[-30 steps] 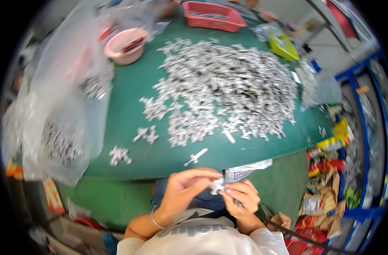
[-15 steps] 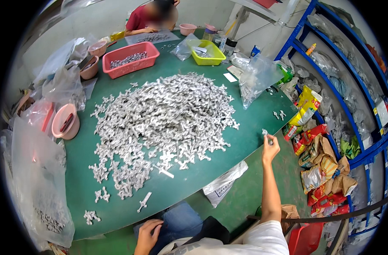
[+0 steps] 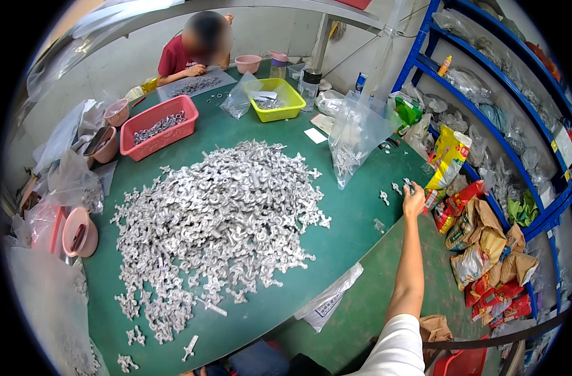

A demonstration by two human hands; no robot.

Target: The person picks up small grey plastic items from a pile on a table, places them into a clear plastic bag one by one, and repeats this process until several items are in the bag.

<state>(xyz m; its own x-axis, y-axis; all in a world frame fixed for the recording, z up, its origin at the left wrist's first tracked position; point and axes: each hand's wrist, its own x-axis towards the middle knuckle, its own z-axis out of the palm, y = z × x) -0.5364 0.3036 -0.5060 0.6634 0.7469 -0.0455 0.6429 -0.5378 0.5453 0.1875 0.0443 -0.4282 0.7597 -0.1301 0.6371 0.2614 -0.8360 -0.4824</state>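
Observation:
My right hand (image 3: pixel 414 202) reaches out to the table's right corner. Its fingers are closed on a small silver metal casting (image 3: pixel 407 182), partly covered by them. Beside it, two similar castings, one at the left (image 3: pixel 384 198) and one in the middle (image 3: pixel 397 188), lie apart on the green table. Only a sliver of my left hand (image 3: pixel 200 372) shows at the lower edge, its fingers mostly cut off. A large pile of silver metal castings (image 3: pixel 217 213) covers the middle of the table. A casting with a long flat stem (image 3: pixel 190 348) lies near the front edge.
A pink bin (image 3: pixel 135 150) and a yellow-green basket (image 3: pixel 279 114) hold metal parts at the back. A clear bag of parts (image 3: pixel 355 135) stands right of the pile. Another person (image 3: pixel 173 59) sits across the table. Blue shelving (image 3: pixel 417 56) and stacked bags (image 3: pixel 467 266) line the right side.
My right hand has moved with the casting from the table's front edge to beside the loose castings at the right corner. The view has shifted, leaving my left hand almost out of sight.

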